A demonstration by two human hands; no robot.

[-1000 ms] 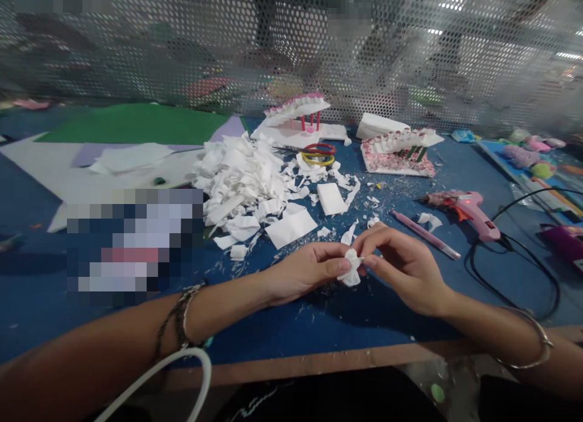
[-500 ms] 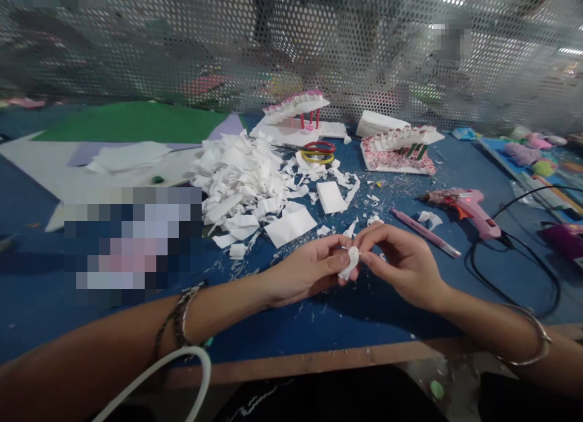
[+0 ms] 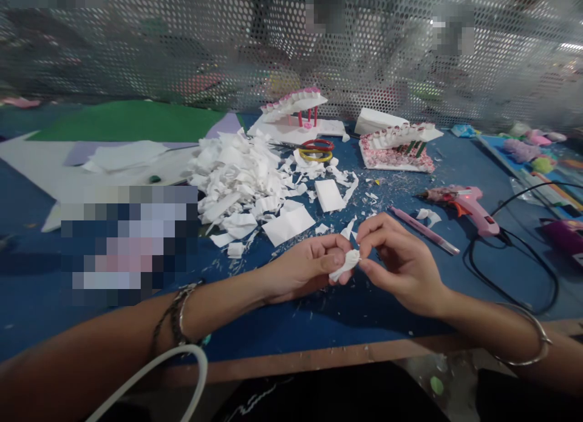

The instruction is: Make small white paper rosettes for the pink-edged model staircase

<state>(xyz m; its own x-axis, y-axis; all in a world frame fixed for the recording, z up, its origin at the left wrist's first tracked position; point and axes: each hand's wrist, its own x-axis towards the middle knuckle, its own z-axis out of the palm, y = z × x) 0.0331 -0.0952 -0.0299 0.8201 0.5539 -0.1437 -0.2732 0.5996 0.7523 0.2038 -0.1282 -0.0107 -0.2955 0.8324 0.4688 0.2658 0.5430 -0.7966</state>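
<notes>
My left hand and my right hand meet over the blue table top, both pinching one small crumpled piece of white paper. The left fingers curl round its lower end. The right thumb and forefinger grip its upper right tip. The paper is held just above the table, near the front edge. A heap of torn white paper scraps lies behind my left hand.
A pink glue gun with a black cord lies to the right. A pink pen lies beside it. Two white and pink paper models stand at the back, with coloured rings. Perforated mesh closes the rear.
The paper piece has been twisted from a rounder wad into a longer, slanted shape. Both hands have shifted slightly upward and stayed together.
</notes>
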